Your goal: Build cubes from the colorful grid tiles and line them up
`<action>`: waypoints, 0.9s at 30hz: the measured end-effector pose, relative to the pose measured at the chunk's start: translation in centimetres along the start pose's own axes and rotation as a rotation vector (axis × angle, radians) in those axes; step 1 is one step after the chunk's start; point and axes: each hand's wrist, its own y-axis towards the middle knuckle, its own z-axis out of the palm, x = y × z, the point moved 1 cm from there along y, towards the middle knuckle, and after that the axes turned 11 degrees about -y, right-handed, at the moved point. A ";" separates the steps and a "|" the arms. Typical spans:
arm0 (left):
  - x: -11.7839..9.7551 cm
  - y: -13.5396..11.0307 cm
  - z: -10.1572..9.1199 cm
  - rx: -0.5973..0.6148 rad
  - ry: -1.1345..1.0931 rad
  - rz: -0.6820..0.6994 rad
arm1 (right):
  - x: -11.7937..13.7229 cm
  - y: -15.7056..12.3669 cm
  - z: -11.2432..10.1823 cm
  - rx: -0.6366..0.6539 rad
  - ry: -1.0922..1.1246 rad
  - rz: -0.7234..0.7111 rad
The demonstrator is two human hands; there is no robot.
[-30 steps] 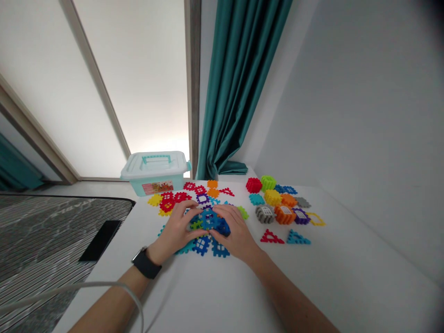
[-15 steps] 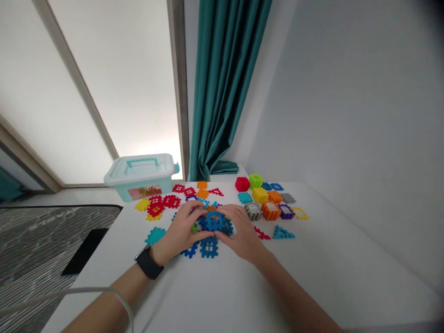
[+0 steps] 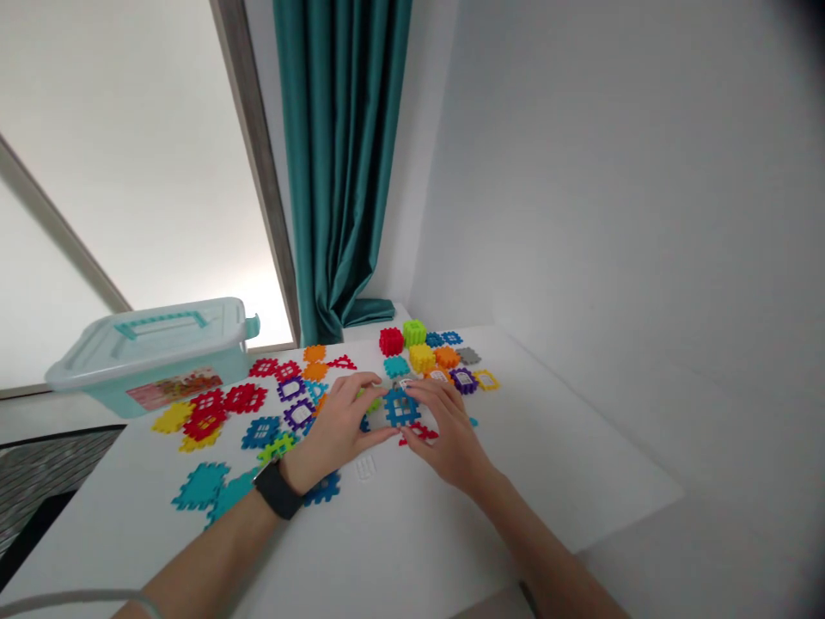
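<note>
Between my hands is a blue window-shaped building tile [image 3: 401, 408] with notched edges, held upright by its sides. My left hand [image 3: 341, 421] grips its left side with thumb and fingers. On the right edge, my right hand [image 3: 448, 430] pinches the same tile. A red triangular tile [image 3: 422, 432] lies just behind my right thumb. Beneath my left hand and wrist, another blue tile [image 3: 322, 488] is partly hidden. A small white window piece [image 3: 365, 468] lies on the table below my left thumb.
Sorted stacks of tiles, including a red stack [image 3: 391, 341] and a yellow stack [image 3: 422, 358], stand at the back right. Loose red tiles [image 3: 245, 397] and turquoise tiles [image 3: 202, 486] are spread at left. A lidded turquoise box [image 3: 186, 378] stands at the back left of the white table [image 3: 387, 550].
My view has turned to the right, so the box and tiles sit further left. My hands, with the blue tile between them, have moved right from the blue pile towards the stacks.
</note>
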 end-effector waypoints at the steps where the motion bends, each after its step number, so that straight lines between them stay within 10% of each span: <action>1: 0.0 0.4 0.4 -0.001 0.006 0.001 | -0.3 -0.1 -0.2 -0.005 -0.007 0.007; 27: 1.0 6.0 4.5 0.095 0.028 -0.122 | -13.3 1.7 -1.8 0.062 -0.143 0.164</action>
